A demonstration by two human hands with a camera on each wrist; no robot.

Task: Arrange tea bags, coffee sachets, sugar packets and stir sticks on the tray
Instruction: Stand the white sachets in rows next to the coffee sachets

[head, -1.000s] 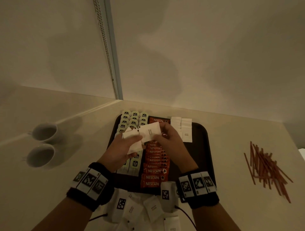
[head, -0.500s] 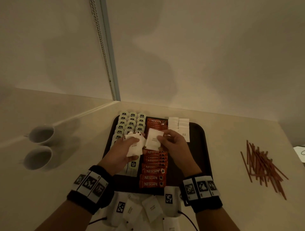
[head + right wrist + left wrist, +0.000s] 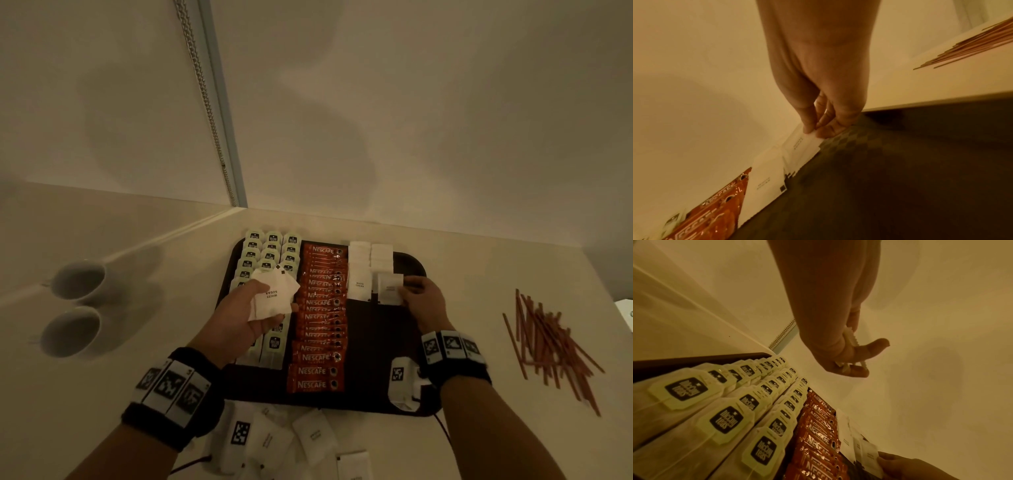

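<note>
Now the right hand [image 3: 424, 301] has carried one sugar packet [image 3: 390, 289] off to the sugar rows near the tray's [image 3: 387, 346] far right corner; half a second back that packet was at mid-tray, just beside the left hand [image 3: 239, 315]. Fingertips pinch its right edge, and the packet touches or hangs just over the second sugar row, not yet let go. Left hand has stayed over the tea bags [image 3: 270, 253], fingers curled round a small stack of spare packets [image 3: 274, 296]. So, my read: sugar is being fed one packet at a time, two rows started, most of the right side of the tray is bare. Coffee sachets [image 3: 320, 308] fill a middle column, tea bags three columns along the left edge. Stir sticks [image 3: 548, 346] lie untouched in a loose pile on the desk [image 3: 479, 438], right of the tray. More packets [image 3: 311, 442] sit off the near edge. Packets are flat white paper squares with serrated ends; sachets are glossy orange foil; the tray is dark with a fine diamond texture; the sticks are thin and brown.
</note>
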